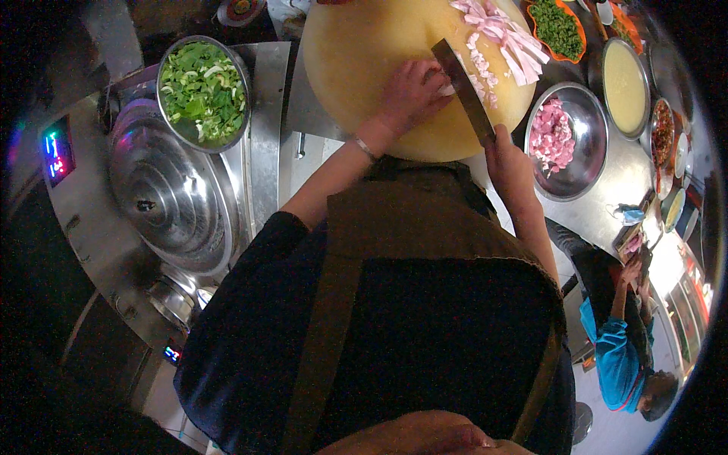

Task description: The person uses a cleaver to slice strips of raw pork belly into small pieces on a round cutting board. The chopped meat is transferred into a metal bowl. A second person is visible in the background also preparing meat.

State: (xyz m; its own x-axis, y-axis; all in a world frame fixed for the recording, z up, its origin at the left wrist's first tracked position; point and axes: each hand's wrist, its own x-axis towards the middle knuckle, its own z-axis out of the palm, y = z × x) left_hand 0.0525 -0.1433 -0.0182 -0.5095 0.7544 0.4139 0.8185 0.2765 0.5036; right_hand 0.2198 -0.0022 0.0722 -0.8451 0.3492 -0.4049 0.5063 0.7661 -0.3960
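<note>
My right hand grips the handle of a cleaver, its blade upright over a round cutting board. Just left of the blade, my left hand is curled with its fingertips on a small piece of pale pink meat, which the fingers partly cover. Small diced bits of meat lie in a line on the board to the right of the blade. Farther back, long strips of pale raw meat are heaped near the board's right edge.
Right of the board stands a steel bowl of meat pieces; beyond are a basin of pale yellow liquid and an orange dish of chopped greens. At left, a bowl of cut greens overlaps a domed steel lid. A co-worker works at far right.
</note>
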